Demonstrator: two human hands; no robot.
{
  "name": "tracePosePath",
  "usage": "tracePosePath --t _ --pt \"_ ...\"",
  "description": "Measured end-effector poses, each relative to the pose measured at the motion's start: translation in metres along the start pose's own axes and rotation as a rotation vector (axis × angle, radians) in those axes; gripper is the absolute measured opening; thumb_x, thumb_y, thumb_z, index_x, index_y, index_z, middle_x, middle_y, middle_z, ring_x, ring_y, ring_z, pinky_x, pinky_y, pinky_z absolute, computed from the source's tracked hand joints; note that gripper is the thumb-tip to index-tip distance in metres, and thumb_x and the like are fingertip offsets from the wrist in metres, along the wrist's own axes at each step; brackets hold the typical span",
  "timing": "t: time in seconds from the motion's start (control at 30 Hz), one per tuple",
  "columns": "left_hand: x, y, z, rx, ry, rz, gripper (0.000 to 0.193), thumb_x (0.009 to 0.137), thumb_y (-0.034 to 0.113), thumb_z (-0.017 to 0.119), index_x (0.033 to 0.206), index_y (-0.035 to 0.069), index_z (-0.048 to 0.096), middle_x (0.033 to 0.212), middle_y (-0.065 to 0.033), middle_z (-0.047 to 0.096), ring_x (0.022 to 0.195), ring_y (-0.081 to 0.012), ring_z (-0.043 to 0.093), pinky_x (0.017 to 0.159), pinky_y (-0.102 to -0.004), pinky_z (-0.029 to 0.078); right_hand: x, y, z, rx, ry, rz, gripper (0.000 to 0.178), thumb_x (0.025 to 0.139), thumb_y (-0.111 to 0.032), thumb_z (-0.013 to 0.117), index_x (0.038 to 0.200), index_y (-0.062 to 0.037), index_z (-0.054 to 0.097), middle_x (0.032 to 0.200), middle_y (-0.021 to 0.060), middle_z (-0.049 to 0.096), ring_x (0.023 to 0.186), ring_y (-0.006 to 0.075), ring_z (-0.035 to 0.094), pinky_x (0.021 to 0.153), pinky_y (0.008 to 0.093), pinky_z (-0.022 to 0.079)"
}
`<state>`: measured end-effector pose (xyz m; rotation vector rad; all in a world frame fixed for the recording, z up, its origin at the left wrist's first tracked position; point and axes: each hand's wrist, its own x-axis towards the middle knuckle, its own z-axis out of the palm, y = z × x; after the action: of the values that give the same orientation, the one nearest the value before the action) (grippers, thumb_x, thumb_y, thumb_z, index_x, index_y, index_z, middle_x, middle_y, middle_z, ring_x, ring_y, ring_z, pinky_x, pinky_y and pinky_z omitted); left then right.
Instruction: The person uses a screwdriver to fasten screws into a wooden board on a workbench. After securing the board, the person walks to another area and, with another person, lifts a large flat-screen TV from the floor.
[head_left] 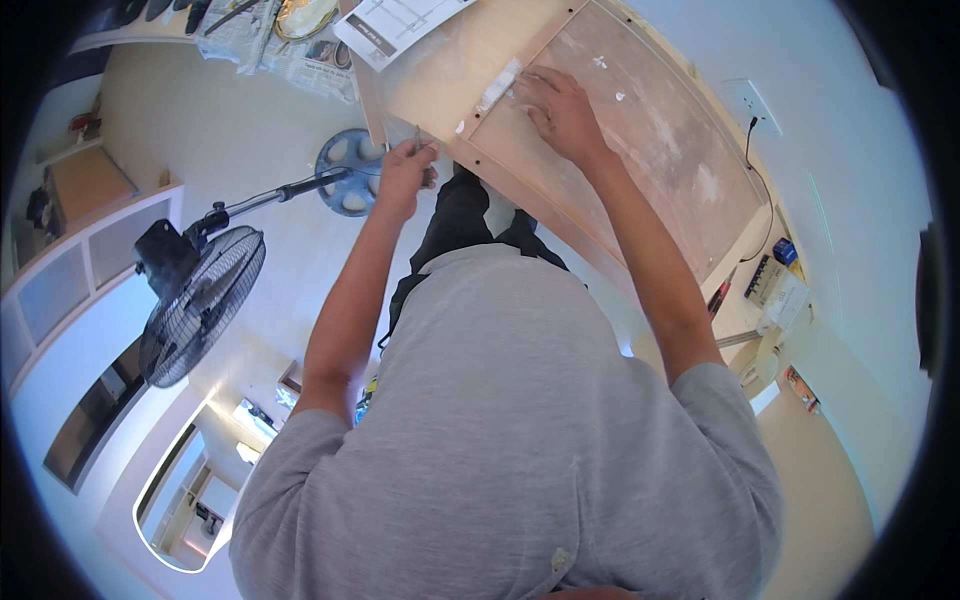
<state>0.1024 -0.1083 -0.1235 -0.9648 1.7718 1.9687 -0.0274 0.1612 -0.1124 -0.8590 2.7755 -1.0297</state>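
Observation:
A wooden panel (665, 165) with a raised border lies on the workbench, its surface smeared with white dust and filler-like patches. On its left border is a white strip (498, 88) of pasty or powdery material. My right hand (560, 110) reaches over that border, its fingers apart, the fingertips at the white strip. I see nothing held in it. My left hand (405, 175) is closed off the bench's left corner, with a small thin grey piece (417, 132) sticking up from the fingers. What kind of thing this is cannot be made out.
A black standing fan (205, 300) with a round blue base (350, 172) stands on the floor at left. A printed sheet (395, 28) and newspaper (300, 65) lie at the far side. A cable runs from the wall socket (750, 105) along the bench's right side.

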Motion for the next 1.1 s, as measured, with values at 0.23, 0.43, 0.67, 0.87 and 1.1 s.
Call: tracePosePath --t 0.23,0.43,0.67,0.87,1.1 --pt "-0.04 0.031 -0.009 0.502 -0.012 0.264 0.047 0.083 0.013 0.075 0.128 0.001 0.068 0.086 -0.0015 0.063 0.072 -0.0095 0.057 0.063 -0.0265 0.047 -0.073 0.02 0.016 0.216 0.091 0.017 0.045 0.085 -0.012 0.073 0.129 -0.0105 0.068 0.147 0.0102 0.057 0.134 0.0331 0.052 0.108 0.0481 0.042" --pt "-0.061 0.077 0.012 1.165 -0.033 0.541 0.048 0.081 0.016 0.07 0.126 0.0 0.07 0.106 -0.0166 0.075 0.092 -0.0265 0.071 0.087 -0.0373 0.055 -0.095 0.008 0.029 -0.018 0.064 0.03 0.048 0.086 -0.021 0.074 0.133 -0.015 0.068 0.154 0.0095 0.051 0.146 0.032 0.04 0.118 0.0503 0.031" --pt "-0.068 0.086 0.022 1.313 -0.121 0.545 0.04 0.084 0.019 0.071 0.12 0.0 0.072 0.101 -0.0209 0.075 0.088 -0.0292 0.071 0.084 -0.0387 0.055 -0.113 -0.01 0.038 -0.023 0.106 0.039 0.051 0.087 -0.026 0.075 0.137 -0.0179 0.067 0.162 0.008 0.043 0.153 0.031 0.03 0.125 0.05 0.02" --pt "-0.061 0.084 0.02 1.353 -0.04 0.591 0.036 0.085 0.023 0.075 0.113 -0.001 0.074 0.094 -0.0173 0.075 0.082 -0.025 0.07 0.079 -0.0373 0.054 -0.112 -0.012 0.039 -0.042 0.126 0.069 0.049 0.086 -0.025 0.075 0.134 -0.019 0.069 0.158 0.0072 0.048 0.15 0.0306 0.034 0.124 0.0483 0.024" --pt "-0.028 0.12 0.044 1.539 -0.17 0.804 0.033 0.085 0.022 0.075 0.11 0.001 0.076 0.096 -0.0172 0.075 0.083 -0.0298 0.072 0.077 -0.0386 0.055 -0.049 0.012 0.04 0.082 0.205 0.059 0.049 0.084 -0.014 0.077 0.132 -0.0185 0.069 0.153 0.0005 0.054 0.14 0.0253 0.046 0.114 0.0466 0.036"
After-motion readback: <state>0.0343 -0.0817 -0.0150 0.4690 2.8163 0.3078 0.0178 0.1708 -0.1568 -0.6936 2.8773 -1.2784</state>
